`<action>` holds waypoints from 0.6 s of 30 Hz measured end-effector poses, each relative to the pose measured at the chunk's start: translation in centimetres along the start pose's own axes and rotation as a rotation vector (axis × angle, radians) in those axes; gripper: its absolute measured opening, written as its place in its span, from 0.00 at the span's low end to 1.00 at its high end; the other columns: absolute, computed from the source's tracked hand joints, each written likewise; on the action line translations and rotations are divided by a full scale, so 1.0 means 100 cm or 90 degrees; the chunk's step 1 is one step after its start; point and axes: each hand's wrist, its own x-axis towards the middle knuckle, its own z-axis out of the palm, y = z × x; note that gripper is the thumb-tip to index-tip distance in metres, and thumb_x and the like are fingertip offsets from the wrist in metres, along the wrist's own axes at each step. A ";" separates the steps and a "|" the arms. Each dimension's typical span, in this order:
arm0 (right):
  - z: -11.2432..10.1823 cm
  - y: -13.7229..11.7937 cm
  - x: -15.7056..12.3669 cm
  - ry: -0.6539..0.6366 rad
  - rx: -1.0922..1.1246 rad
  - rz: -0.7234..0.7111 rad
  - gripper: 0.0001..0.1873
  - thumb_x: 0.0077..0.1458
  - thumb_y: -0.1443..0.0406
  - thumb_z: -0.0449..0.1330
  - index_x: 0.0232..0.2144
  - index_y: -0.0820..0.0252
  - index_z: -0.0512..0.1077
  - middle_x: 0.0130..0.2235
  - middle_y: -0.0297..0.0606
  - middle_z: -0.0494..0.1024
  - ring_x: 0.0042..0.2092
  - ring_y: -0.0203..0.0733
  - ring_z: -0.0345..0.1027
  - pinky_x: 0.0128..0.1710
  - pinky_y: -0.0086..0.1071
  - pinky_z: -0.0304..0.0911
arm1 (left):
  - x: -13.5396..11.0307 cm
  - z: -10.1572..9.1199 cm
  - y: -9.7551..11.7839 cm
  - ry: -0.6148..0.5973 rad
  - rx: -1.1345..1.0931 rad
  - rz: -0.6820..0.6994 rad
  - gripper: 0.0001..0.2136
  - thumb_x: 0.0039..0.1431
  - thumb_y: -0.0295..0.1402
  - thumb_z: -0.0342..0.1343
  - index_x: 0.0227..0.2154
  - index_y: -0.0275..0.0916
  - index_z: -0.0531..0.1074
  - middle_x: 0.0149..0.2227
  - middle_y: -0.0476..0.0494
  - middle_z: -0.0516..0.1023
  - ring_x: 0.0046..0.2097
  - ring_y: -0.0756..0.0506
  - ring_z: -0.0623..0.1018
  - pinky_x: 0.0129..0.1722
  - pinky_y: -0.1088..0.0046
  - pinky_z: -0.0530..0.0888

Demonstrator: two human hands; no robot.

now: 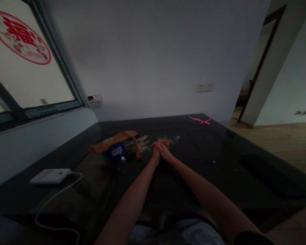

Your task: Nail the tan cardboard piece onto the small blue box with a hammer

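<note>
My left hand (155,152) and my right hand (164,150) are clasped together above the dark glossy table (201,177). Their fingers are folded over each other, and no object shows between them. Both forearms reach forward from the bottom of the view. To the left of the hands, a brown wooden piece (137,149) slants beside a blue box (115,150). A long brown packet with red ends (114,140) lies across the top of that box. Light flower patterns (142,144) show on the tabletop around the hands.
A white power bank (51,176) with a white cable (58,191) lies at the left. Toward the back right is a pink ribbon (201,120). A dark flat object (267,173) rests near the right edge. The wall holds sockets (205,87).
</note>
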 end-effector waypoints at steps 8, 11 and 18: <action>-0.001 0.000 0.000 -0.002 0.000 -0.006 0.28 0.60 0.50 0.42 0.36 0.60 0.76 0.34 0.40 0.77 0.41 0.45 0.69 0.46 0.35 0.60 | 0.003 -0.003 -0.005 -0.042 -0.058 0.016 0.22 0.56 0.50 0.45 0.27 0.34 0.70 0.28 0.39 0.75 0.38 0.42 0.76 0.37 0.66 0.73; -0.002 -0.002 -0.001 -0.003 0.000 -0.012 0.28 0.60 0.50 0.42 0.36 0.60 0.76 0.34 0.40 0.77 0.40 0.45 0.69 0.46 0.36 0.59 | 0.002 -0.003 -0.004 -0.043 -0.053 0.009 0.20 0.55 0.49 0.48 0.27 0.35 0.70 0.28 0.40 0.75 0.37 0.43 0.76 0.37 0.67 0.72; -0.004 -0.008 -0.002 -0.018 0.030 -0.028 0.28 0.59 0.49 0.43 0.36 0.60 0.76 0.34 0.40 0.76 0.41 0.44 0.68 0.45 0.35 0.59 | 0.003 -0.004 -0.007 -0.017 -0.018 0.009 0.17 0.55 0.46 0.50 0.28 0.35 0.71 0.30 0.41 0.75 0.37 0.44 0.76 0.38 0.68 0.72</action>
